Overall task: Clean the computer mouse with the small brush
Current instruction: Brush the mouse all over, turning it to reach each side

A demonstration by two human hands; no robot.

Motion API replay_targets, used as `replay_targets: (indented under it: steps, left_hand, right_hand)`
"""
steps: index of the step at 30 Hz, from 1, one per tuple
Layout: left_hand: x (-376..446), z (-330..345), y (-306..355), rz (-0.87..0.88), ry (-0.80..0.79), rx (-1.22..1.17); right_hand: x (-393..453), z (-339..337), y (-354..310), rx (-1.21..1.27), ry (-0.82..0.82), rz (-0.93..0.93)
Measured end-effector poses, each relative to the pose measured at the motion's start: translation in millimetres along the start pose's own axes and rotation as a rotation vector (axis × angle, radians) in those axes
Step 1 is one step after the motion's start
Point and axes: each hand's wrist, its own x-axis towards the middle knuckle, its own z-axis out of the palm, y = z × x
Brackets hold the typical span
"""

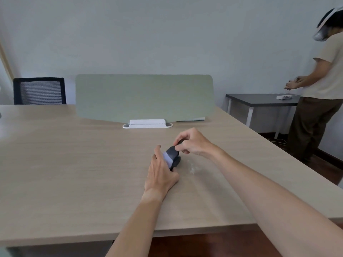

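A dark computer mouse lies on the light wooden desk, mostly hidden by my hands. My left hand holds it from the left side, thumb below and fingers along it. My right hand pinches the dark handle of a small brush. The brush's pale bristles rest on top of the mouse. A patch of whitish dust lies on the desk just right of the mouse.
A green divider panel with a white base stands across the desk's far side. A black mesh chair is at the back left. At the right, another person stands by a dark side table.
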Motion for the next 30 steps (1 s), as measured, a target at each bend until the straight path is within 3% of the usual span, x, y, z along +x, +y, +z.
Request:
replay_targets:
  steps: [4,11,15,20,30]
  left_hand:
    - [-1,-3,1,0.016,-0.012,0.020]
    - [-2,-3,3,0.029,0.023,0.017]
    - [-2,-3,2,0.019,0.011,0.020]
    - [-4,-3,4,0.031,0.048,-0.004]
    - [-5,-7,7,0.017,0.029,0.051]
  right_hand:
    - [0,2,5,-0.181,-0.061,-0.049]
    - [4,-12,12,-0.371,0.147,-0.101]
    - [2,-18,6,-0.220,0.229,-0.067]
    - [-1,1,8,-0.171,0.028,0.042]
    - [6,2,20,-0.310,0.270,-0.040]
